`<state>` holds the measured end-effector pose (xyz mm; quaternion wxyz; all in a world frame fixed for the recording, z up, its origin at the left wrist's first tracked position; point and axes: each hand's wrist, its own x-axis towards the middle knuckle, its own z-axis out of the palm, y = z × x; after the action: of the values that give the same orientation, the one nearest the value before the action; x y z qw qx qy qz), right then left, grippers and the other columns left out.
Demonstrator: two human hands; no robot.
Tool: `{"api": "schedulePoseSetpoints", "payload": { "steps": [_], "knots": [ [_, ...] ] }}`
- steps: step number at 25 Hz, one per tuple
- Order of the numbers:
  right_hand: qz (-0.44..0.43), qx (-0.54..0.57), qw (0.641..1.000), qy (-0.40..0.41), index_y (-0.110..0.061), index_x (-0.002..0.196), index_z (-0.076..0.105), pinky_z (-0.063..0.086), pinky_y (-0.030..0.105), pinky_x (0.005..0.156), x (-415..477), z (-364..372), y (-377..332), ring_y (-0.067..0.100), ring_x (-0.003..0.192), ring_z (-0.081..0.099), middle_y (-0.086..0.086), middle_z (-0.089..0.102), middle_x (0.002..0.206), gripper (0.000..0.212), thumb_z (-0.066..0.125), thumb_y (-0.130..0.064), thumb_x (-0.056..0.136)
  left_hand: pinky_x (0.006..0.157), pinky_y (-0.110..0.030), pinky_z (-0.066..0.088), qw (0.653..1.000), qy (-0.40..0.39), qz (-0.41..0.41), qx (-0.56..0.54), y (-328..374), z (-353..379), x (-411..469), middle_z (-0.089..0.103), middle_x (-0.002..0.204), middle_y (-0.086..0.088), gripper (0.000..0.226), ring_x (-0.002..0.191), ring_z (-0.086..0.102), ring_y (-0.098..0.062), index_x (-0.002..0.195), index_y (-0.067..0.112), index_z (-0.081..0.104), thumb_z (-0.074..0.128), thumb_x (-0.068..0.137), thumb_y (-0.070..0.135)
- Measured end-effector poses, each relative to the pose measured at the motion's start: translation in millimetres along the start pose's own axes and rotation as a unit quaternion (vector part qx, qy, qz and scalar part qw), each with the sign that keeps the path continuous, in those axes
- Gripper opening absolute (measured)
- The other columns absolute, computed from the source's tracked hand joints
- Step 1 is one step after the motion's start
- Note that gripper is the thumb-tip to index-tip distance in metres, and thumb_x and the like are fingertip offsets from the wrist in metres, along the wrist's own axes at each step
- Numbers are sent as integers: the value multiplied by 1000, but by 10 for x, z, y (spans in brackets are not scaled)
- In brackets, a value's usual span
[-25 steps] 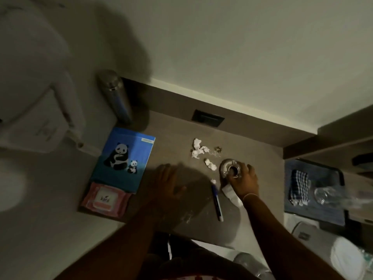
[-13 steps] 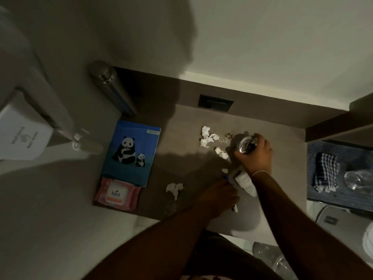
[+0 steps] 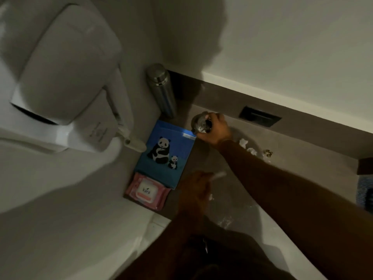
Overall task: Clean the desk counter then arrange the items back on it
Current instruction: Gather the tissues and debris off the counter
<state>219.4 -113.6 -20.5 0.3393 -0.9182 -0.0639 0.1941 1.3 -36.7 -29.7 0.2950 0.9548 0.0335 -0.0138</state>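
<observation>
The right arm reaches long across the grey-brown desk counter (image 3: 292, 150) from the lower right, forearm nearly straight, with the right hand (image 3: 217, 131) turned palm-down at the far left part of the surface. Its fingers are curled closed around a small round clear glass tumbler (image 3: 200, 125), gripping it from above by the rim; the glass sits just past the upper right corner of the blue panda-print notebook (image 3: 167, 154) and near the base of the tall brushed-steel flask (image 3: 161, 89) standing in the corner against the wall. Whether the glass is touching the counter or lifted just off it is hard to tell in the dim light.

The left arm comes up from the bottom centre, bent at the wrist, and the left hand (image 3: 196, 187) hovers low over the near part of the counter, blurred. Its fingers are bunched around a thin white pen-like stick (image 3: 219, 175) that pokes out to the right; the grip itself is too smeared to read closely.

A pink pack of wet wipes (image 3: 147, 191) lies at the counter's near left edge, touching the notebook's lower end. Crumpled white tissue scraps (image 3: 247, 146) lie right of the right forearm, beside a small gold-coloured trinket (image 3: 268, 153). A black recessed socket plate (image 3: 259, 118) is set in the back ledge.
</observation>
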Motion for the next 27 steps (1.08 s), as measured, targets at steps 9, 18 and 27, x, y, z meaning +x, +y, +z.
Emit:
{"api": "schedulePoseSetpoints", "payload": {
  "steps": [9, 18, 27],
  "knots": [
    [-32, -77, 997, -3, -10, 150, 48, 50, 43, 110, 520, 364, -262, 38, 132, 55, 17, 46, 151, 92, 90, -47, 77, 94, -43, 51, 953, 14, -302, -26, -947, -456, 648, 69, 123, -11, 31, 114, 65, -33, 126, 20, 66, 61, 98, 31],
    [18, -17, 988, 153, -11, 157, 46, 38, 46, 125, -584, 55, 363, 34, 151, 43, 17, 44, 163, 73, 72, -42, 96, 108, -53, 42, 972, -26, -210, 106, -957, -411, 626, 44, 153, -10, 55, 137, 45, -37, 149, 24, 44, 59, 97, 32],
    [224, -9, 946, 235, -20, 154, 45, 37, 47, 125, -1777, -698, 1534, 33, 148, 45, 9, 40, 164, 58, 64, -36, 101, 112, -49, 41, 978, -177, -66, 92, -206, -23, 189, 39, 159, -4, 56, 144, 40, -29, 152, 26, 38, 45, 101, 47]
  ]
}}
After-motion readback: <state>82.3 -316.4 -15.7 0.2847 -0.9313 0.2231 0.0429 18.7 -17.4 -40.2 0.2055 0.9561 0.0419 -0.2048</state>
